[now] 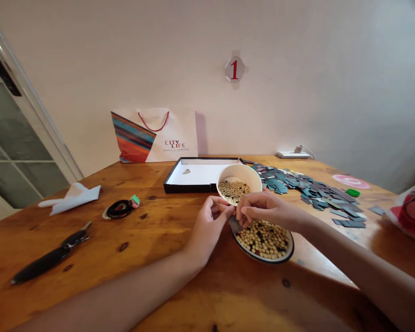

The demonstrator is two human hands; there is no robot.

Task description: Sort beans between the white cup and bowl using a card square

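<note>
My left hand (212, 219) and my right hand (266, 210) meet above a dark-rimmed bowl (290, 256). Fingertips of both are pinched together at a small, flat grey piece (235, 225), whose kind I cannot make out; part of it is hidden by the fingers. The bowl holds pale yellow, bean-like balls (263, 240) mixed with dark and a few red ones. Just behind the hands, a white round tub (252, 173) has similar pale and dark balls (233, 189) at its bottom.
Behind the tub lies a black-edged white tray (197, 175) with a small grey scrap. Many dark flat pieces (307, 189) are heaped to the right, near a green cap (352, 192). Leftward are a folding knife (51, 258), black cord (119, 210), white paper (76, 198) and a paper bag (173, 129).
</note>
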